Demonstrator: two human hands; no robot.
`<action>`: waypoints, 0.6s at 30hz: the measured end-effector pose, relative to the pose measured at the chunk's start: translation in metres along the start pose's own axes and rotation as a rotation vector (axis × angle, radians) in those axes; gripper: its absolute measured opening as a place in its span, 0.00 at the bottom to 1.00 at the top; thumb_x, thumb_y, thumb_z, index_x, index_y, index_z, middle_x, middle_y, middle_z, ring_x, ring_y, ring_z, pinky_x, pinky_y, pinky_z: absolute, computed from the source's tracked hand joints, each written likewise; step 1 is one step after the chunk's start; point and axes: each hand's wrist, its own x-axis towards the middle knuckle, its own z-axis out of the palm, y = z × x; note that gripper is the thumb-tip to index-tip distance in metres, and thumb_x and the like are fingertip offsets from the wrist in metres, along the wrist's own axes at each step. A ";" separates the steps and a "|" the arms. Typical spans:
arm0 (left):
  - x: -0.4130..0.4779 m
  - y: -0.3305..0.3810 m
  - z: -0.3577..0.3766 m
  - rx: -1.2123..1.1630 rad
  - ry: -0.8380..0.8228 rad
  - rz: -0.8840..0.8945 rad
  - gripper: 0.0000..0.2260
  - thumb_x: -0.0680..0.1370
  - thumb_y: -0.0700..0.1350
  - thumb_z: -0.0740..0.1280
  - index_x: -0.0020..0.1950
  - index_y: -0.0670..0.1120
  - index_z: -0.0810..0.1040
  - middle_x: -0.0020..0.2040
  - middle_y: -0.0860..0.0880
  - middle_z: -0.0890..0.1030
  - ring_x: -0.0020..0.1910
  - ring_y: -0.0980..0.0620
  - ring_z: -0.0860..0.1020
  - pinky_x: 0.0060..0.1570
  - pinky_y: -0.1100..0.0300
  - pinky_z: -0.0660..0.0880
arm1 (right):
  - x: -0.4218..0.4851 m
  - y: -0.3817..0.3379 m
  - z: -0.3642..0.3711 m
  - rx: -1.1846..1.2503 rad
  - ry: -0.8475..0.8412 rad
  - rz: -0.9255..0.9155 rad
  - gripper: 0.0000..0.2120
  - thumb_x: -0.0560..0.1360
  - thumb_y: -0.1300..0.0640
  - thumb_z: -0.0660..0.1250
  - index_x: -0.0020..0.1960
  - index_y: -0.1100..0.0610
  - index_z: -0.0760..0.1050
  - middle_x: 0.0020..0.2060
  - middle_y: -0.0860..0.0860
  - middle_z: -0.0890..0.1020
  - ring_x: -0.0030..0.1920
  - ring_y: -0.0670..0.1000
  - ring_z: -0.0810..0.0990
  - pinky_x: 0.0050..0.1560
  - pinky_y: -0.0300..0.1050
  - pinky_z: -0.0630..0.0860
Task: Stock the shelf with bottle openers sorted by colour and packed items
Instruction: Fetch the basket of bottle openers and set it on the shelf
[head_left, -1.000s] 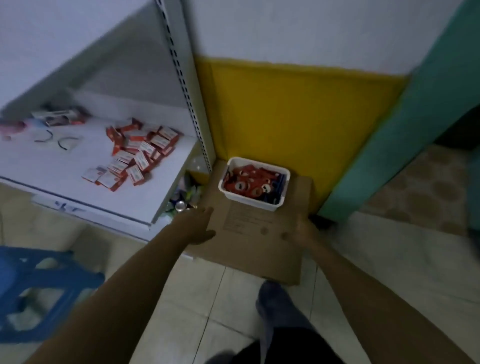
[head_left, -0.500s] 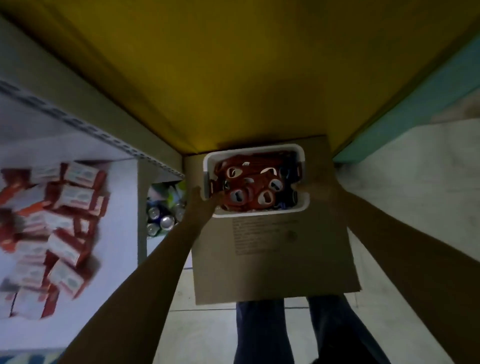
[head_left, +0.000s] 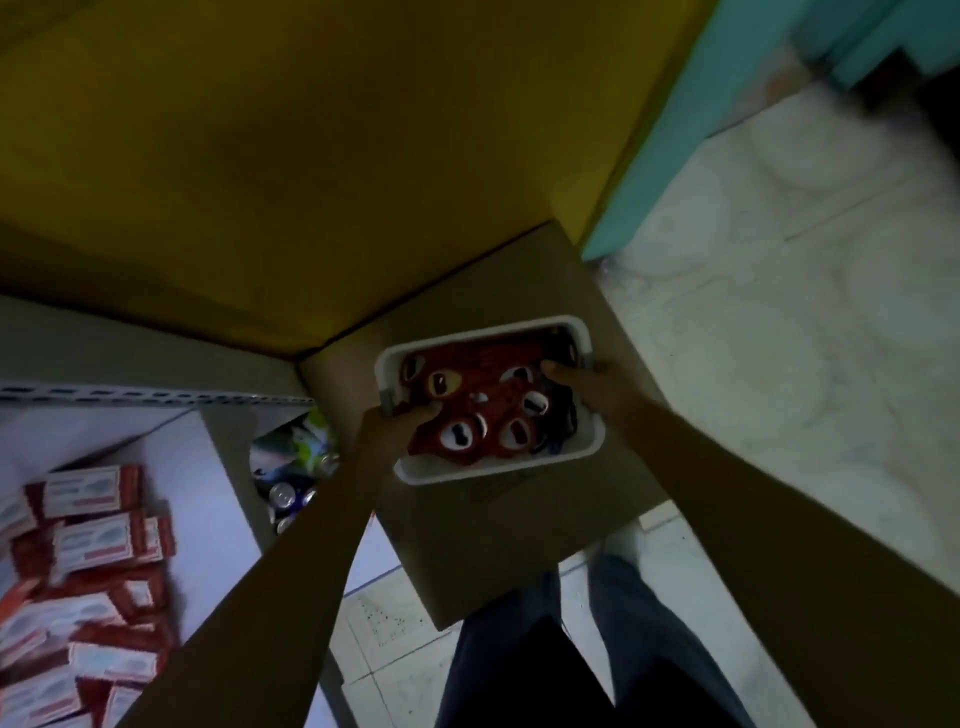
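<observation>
We have the tub (head_left: 587, 451) of bottle openers (head_left: 483, 410) gripped at both short ends: the left hand (head_left: 387, 431) is curled over the near-left rim with fingers dipping inside, and the right hand (head_left: 584, 387) is clamped on the far-right rim, thumb over the edge. The tub sits on the cardboard box (head_left: 498, 551) in the corner, against the yellow wall (head_left: 311, 156), with the shelf (head_left: 208, 467) off to our left, its packets (head_left: 88, 525) lying in a loose heap.

To do this lift well, we should raise both ends together and keep the tub level, since the openers are piled to the rim and a tilt would spill them. The red ones sit on top and a few dark ones (blue, we think, though the light is poor) lie along the right side, so a steady carry also keeps that rough sorting intact. Then we swing left, clearing the shelf upright (head_left: 156, 397) and the cans (head_left: 291, 488) tucked below, and set the tub down on bare shelf surface rather than on the packets.

Against half a second ago, the tub now appears turned clockwise and further right in view; whether it has left the box, or our head has merely turned, we cannot tell. The left hand has moved from beside the rim to over it, and the right is more plainly hooked on.
</observation>
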 end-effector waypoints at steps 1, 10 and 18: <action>-0.005 -0.003 0.008 0.033 -0.026 0.004 0.21 0.72 0.46 0.73 0.59 0.36 0.75 0.53 0.43 0.80 0.49 0.45 0.80 0.47 0.54 0.77 | -0.012 0.017 -0.009 0.013 0.034 0.016 0.22 0.72 0.51 0.72 0.60 0.64 0.76 0.54 0.59 0.81 0.49 0.56 0.82 0.46 0.44 0.81; -0.080 -0.052 0.128 0.831 -0.526 0.179 0.22 0.66 0.47 0.78 0.58 0.44 0.79 0.52 0.45 0.83 0.51 0.50 0.81 0.54 0.55 0.77 | -0.136 0.225 -0.093 0.305 0.375 0.248 0.15 0.66 0.57 0.78 0.44 0.62 0.76 0.47 0.58 0.81 0.44 0.54 0.80 0.37 0.40 0.76; -0.211 -0.171 0.289 1.521 -0.711 0.380 0.36 0.52 0.62 0.78 0.53 0.43 0.80 0.49 0.43 0.83 0.49 0.46 0.81 0.55 0.50 0.77 | -0.267 0.432 -0.128 0.799 0.592 0.311 0.37 0.58 0.52 0.83 0.61 0.64 0.71 0.56 0.58 0.79 0.55 0.57 0.79 0.57 0.53 0.77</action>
